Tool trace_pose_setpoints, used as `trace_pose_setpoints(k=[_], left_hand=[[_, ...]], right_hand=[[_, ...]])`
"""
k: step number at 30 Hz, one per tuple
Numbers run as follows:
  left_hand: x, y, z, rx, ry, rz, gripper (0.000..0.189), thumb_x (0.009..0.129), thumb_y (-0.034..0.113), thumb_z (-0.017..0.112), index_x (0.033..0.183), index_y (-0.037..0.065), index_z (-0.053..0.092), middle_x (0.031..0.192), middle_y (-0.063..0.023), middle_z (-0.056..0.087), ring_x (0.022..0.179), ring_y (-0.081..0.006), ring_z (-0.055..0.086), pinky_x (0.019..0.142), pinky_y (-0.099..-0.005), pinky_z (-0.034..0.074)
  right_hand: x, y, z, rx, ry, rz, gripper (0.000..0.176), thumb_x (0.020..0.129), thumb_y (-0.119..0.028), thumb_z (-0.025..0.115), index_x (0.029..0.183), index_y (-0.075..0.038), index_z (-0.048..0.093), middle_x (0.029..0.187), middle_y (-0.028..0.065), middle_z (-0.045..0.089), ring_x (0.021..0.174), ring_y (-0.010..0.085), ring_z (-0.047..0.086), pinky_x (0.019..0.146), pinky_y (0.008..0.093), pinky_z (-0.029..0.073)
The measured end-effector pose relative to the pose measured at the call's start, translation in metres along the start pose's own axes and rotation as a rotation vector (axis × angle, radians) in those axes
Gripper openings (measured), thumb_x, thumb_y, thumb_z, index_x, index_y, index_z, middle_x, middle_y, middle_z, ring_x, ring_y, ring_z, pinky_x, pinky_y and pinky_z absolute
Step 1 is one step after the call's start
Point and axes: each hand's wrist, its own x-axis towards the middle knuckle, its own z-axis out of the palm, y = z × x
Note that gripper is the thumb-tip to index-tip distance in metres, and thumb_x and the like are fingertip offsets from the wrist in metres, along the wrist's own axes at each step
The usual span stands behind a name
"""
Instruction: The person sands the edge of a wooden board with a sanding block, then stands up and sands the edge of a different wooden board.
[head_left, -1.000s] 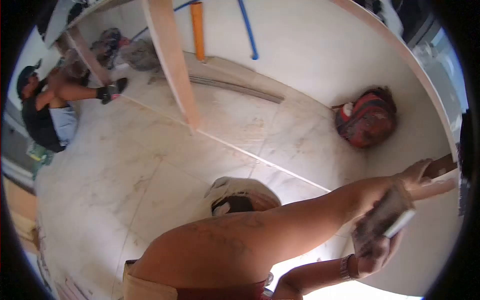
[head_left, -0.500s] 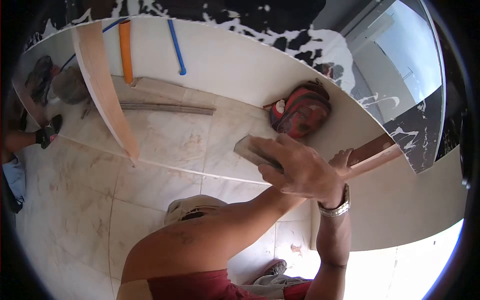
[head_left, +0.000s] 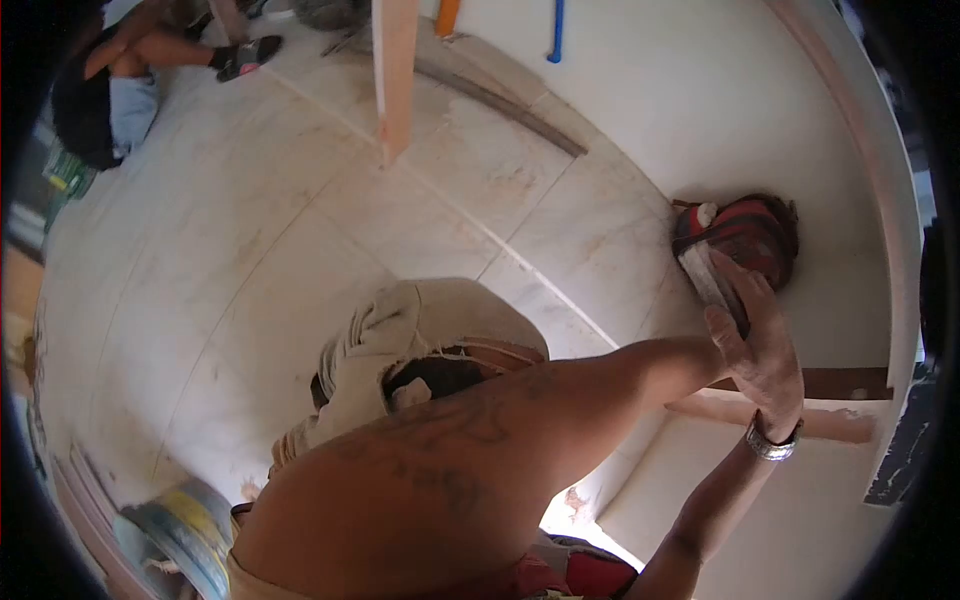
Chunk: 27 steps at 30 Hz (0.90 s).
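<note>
Right grip (head_left: 762,350) clasping pale, flat, dusty block (head_left: 708,279), probably handling light, stiff; long edges suiting hold. Left grip hiding, can't tell.

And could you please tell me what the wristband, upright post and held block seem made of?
Wristband: probably polished metal, given its silvery glints. Upright post: likely bare, matte wood, being pale brown. Held block: material unclear; its pale face looks dull.

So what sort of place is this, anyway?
Probably a room under construction or renovation: a blue pipe and an orange pipe show against the pale wall, one upright looks like bare wood, and the tiled floor is smeared with dirt.
</note>
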Motion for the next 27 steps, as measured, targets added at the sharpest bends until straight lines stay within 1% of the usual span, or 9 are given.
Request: trace_pose_setpoints(k=[3, 6, 7, 10, 12, 13, 21, 24, 27], left_hand=[[0.000, -0.001, 0.002, 0.065, 0.011, -0.002, 0.065, 0.088, 0.031, 0.078, 0.139, -0.001, 0.053, 0.109, -0.0130, 0.069, 0.105, -0.0217, 0.064, 0.096, -0.0360, 0.050], [0.012, -0.028, 0.009, 0.150, -0.003, 0.007, 0.065, 0.087, 0.032, 0.079, 0.138, -0.001, 0.054, 0.108, -0.0123, 0.070, 0.104, -0.0211, 0.065, 0.096, -0.0357, 0.050], [0.019, -0.027, 0.004, 0.172, -0.036, 0.022, 0.065, 0.087, 0.032, 0.079, 0.138, -0.001, 0.054, 0.107, -0.0120, 0.070, 0.104, -0.0210, 0.065, 0.095, -0.0355, 0.050], [0.057, -0.054, -0.007, 0.207, -0.208, 0.096, 0.065, 0.087, 0.033, 0.079, 0.138, 0.000, 0.055, 0.105, -0.0114, 0.071, 0.103, -0.0204, 0.065, 0.095, -0.0352, 0.051], [0.074, -0.064, -0.002, 0.183, -0.104, -0.112, 0.080, 0.081, 0.042, 0.084, 0.140, -0.002, 0.052, 0.123, -0.0162, 0.066, 0.114, -0.0252, 0.062, 0.099, -0.0384, 0.049], [0.076, -0.057, -0.003, 0.193, -0.091, -0.172, 0.077, 0.087, 0.025, 0.082, 0.148, -0.001, 0.042, 0.137, -0.0131, 0.057, 0.129, -0.0212, 0.053, 0.107, -0.0362, 0.043], [0.038, -0.066, 0.019, 0.240, -0.084, -0.109, 0.069, 0.100, 0.037, 0.068, 0.149, 0.000, 0.037, 0.140, -0.0142, 0.054, 0.129, -0.0217, 0.050, 0.108, -0.0358, 0.041], [0.034, -0.043, 0.042, 0.248, -0.019, -0.064, 0.061, 0.101, 0.045, 0.062, 0.141, 0.001, 0.047, 0.130, -0.0172, 0.060, 0.118, -0.0284, 0.058, 0.101, -0.0417, 0.046], [0.012, -0.027, 0.047, 0.239, 0.152, -0.013, 0.057, 0.102, 0.049, 0.058, 0.133, 0.001, 0.055, 0.121, -0.0191, 0.064, 0.108, -0.0329, 0.063, 0.095, -0.0459, 0.049]], right_hand=[[-0.019, -0.003, -0.010, 0.079, -0.061, -0.025, 0.048, 0.093, -0.020, 0.064, 0.137, -0.002, 0.059, 0.120, 0.0243, 0.065, 0.102, 0.0397, 0.063, 0.091, 0.0490, 0.052], [-0.044, 0.016, 0.009, 0.097, 0.048, -0.341, 0.052, 0.090, -0.024, 0.066, 0.139, -0.007, 0.059, 0.108, 0.0205, 0.067, 0.097, 0.0367, 0.064, 0.085, 0.0463, 0.053], [-0.047, 0.010, 0.006, 0.114, 0.016, -0.317, 0.052, 0.088, -0.024, 0.066, 0.138, -0.009, 0.060, 0.104, 0.0190, 0.068, 0.095, 0.0356, 0.064, 0.081, 0.0454, 0.054], [-0.056, 0.003, -0.006, 0.187, 0.203, -0.388, 0.038, 0.084, -0.023, 0.066, 0.121, -0.015, 0.068, 0.095, 0.0080, 0.071, 0.091, 0.0258, 0.065, 0.077, 0.0420, 0.055], [-0.053, 0.006, -0.018, 0.290, 0.228, -0.488, 0.044, 0.083, -0.023, 0.067, 0.125, -0.011, 0.066, 0.087, 0.0121, 0.067, 0.093, 0.0310, 0.066, 0.079, 0.0463, 0.054], [-0.055, 0.008, -0.027, 0.281, 0.216, -0.466, 0.042, 0.083, -0.022, 0.066, 0.124, -0.011, 0.067, 0.086, 0.0125, 0.067, 0.093, 0.0319, 0.066, 0.079, 0.0468, 0.054], [-0.113, 0.008, -0.029, 0.267, 0.232, -0.471, 0.042, 0.081, -0.019, 0.063, 0.122, -0.011, 0.069, 0.087, 0.0184, 0.067, 0.089, 0.0364, 0.066, 0.081, 0.0481, 0.054], [-0.126, -0.006, -0.036, 0.191, 0.329, -0.432, 0.047, 0.081, -0.019, 0.063, 0.127, -0.013, 0.068, 0.089, 0.0180, 0.068, 0.091, 0.0360, 0.067, 0.082, 0.0472, 0.055], [-0.144, -0.022, -0.050, 0.117, 0.147, -0.333, 0.052, 0.081, -0.018, 0.066, 0.132, -0.013, 0.066, 0.093, 0.0166, 0.067, 0.093, 0.0337, 0.067, 0.083, 0.0452, 0.055]])
